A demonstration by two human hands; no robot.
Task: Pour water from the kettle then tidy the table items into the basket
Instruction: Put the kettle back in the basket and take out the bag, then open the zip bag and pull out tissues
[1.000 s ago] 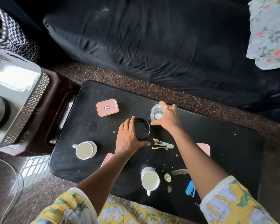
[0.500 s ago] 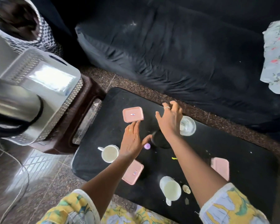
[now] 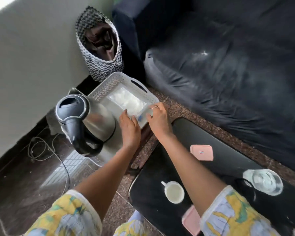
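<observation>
A white perforated basket [image 3: 121, 82] sits on a brown stool to the left of the black table [image 3: 228, 160]. My left hand [image 3: 130, 128] and my right hand [image 3: 159, 119] both lie on its near rim, fingers curled over the edge. Between them, inside the basket, a small blue thing [image 3: 140, 118] shows. The steel kettle [image 3: 90, 120] with a black handle stands just left of my left hand, lid open. On the table stand a glass of water [image 3: 264, 182], a white mug [image 3: 174, 191], a pink box [image 3: 201, 152] and a black ring [image 3: 242, 183].
A zigzag-patterned bag [image 3: 99, 48] stands behind the basket against the wall. A dark sofa [image 3: 228, 74] runs along the table's far side. Cables [image 3: 46, 150] trail on the floor left of the kettle. Another pink item [image 3: 191, 220] lies at the table's near edge.
Both hands left the black ring on the table and moved left to the basket's near rim. My view swung left, bringing the kettle and basket into full sight.
</observation>
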